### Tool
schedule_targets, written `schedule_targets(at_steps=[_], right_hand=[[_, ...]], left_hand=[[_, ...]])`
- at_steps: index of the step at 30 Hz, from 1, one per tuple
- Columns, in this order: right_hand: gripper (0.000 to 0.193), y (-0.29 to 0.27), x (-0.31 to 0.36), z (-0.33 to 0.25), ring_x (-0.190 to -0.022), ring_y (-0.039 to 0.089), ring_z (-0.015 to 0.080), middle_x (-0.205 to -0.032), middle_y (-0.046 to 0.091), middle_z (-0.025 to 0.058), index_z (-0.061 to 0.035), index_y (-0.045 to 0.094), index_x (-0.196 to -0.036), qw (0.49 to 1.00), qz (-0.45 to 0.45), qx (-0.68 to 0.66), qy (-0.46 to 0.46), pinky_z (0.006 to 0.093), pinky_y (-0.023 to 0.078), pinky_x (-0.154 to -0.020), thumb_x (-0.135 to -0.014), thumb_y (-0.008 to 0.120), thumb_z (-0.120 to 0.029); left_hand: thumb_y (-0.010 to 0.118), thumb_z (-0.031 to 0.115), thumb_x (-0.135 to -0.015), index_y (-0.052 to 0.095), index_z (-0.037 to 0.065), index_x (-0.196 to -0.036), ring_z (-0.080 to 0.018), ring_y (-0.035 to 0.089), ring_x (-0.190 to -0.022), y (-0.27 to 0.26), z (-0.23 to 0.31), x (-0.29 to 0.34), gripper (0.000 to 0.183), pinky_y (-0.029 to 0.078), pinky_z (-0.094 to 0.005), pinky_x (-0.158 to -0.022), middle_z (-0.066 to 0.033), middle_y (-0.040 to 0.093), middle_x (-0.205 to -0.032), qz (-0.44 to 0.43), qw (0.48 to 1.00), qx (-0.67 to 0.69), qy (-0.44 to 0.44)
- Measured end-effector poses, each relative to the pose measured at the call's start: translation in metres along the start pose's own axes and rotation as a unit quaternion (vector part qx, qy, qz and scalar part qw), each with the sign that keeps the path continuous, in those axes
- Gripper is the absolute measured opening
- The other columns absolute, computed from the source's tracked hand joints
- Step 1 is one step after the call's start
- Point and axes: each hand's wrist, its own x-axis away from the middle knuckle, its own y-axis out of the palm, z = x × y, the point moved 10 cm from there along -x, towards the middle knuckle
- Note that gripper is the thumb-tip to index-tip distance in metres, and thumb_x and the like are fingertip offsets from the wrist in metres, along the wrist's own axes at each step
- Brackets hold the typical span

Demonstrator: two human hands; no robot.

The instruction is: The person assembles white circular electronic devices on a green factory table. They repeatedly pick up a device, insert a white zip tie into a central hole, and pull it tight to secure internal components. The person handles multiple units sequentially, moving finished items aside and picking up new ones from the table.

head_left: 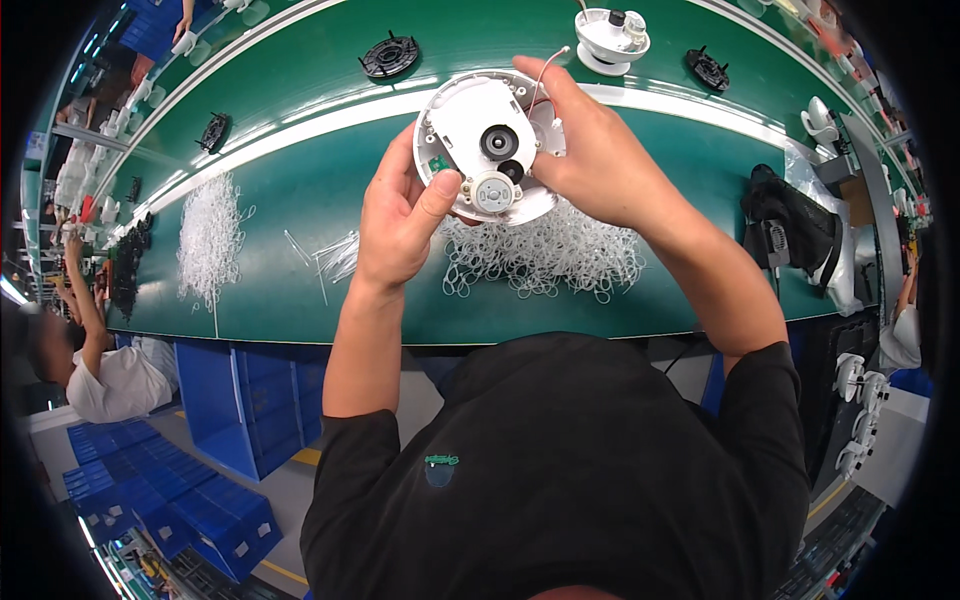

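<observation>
Both my hands hold up a round white plastic housing [470,112] over the green bench. My left hand [398,222] grips its left and lower rim, with the thumb in front. My right hand [603,165] is closed round the right side, its fingers partly hidden behind. The housing's open face shows a black round hub, a silver disc-shaped motor [493,194], a small green circuit board [437,164] and screw posts. A thin pinkish wire [540,82] with a white end plug sticks up beside my right hand. Beneath lies a heap of white plastic loops [545,258].
Another heap of white loops [210,240] and some straight white strips [340,256] lie to the left. Black round parts [389,57] and a white bowl-shaped unit [612,40] stand along the far strip. A black bag-like item [795,225] lies right. Blue bins [245,400] stand below left, near a co-worker [120,380].
</observation>
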Motion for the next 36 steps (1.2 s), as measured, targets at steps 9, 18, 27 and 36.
schedule_targets(at_steps=[9, 18, 27, 36], right_hand=[[0.074, -0.014, -0.006, -0.028, -0.11, 0.061, 0.0431, -0.123, 0.061, 0.0217, -0.0037, 0.039, -0.146, 0.99, -0.017, 0.143, -0.011, 0.0477, 0.051, -0.091, -0.076, 0.061, 0.004], [0.085, 0.004, -0.015, 0.031, -0.123, 0.057, 0.0241, -0.131, 0.058, 0.0145, -0.0134, 0.037, -0.151, 0.985, -0.066, -0.154, 0.036, 0.0345, 0.046, -0.102, -0.076, 0.067, 0.012], [0.079, 0.015, -0.008, 0.022, -0.118, 0.06, 0.0233, -0.13, 0.059, 0.0129, -0.0161, 0.027, -0.156, 0.964, -0.058, -0.253, -0.05, 0.0356, 0.048, -0.098, -0.089, 0.067, -0.003], [0.082, 0.018, -0.008, 0.015, -0.116, 0.061, 0.0243, -0.126, 0.062, 0.014, -0.0173, 0.029, -0.155, 0.967, -0.059, -0.237, -0.075, 0.0373, 0.048, -0.099, -0.086, 0.072, -0.006]], left_hand=[[0.053, 0.019, -0.102, 0.034, -0.008, -0.146, -0.0212, 0.062, -0.114, 0.005, -0.007, -0.009, 0.055, 0.053, -0.0337, -0.093, -0.0177, 0.057, -0.133, 0.026, 0.999, 0.02, -0.011], [0.076, 0.004, -0.086, 0.025, -0.007, -0.151, -0.0175, 0.068, -0.089, 0.026, 0.026, 0.002, 0.083, 0.059, -0.0292, -0.068, -0.0185, 0.048, -0.138, -0.009, 0.998, -0.033, 0.062], [0.084, -0.005, -0.069, 0.041, -0.002, -0.147, -0.0178, 0.07, -0.079, 0.039, 0.056, 0.021, 0.089, 0.062, -0.0286, -0.065, -0.0243, 0.041, -0.147, 0.006, 0.931, -0.298, 0.209], [0.082, -0.009, -0.069, 0.039, -0.005, -0.146, -0.018, 0.07, -0.082, 0.035, 0.054, 0.027, 0.088, 0.063, -0.0282, -0.068, -0.0235, 0.039, -0.149, 0.015, 0.933, -0.296, 0.204]])
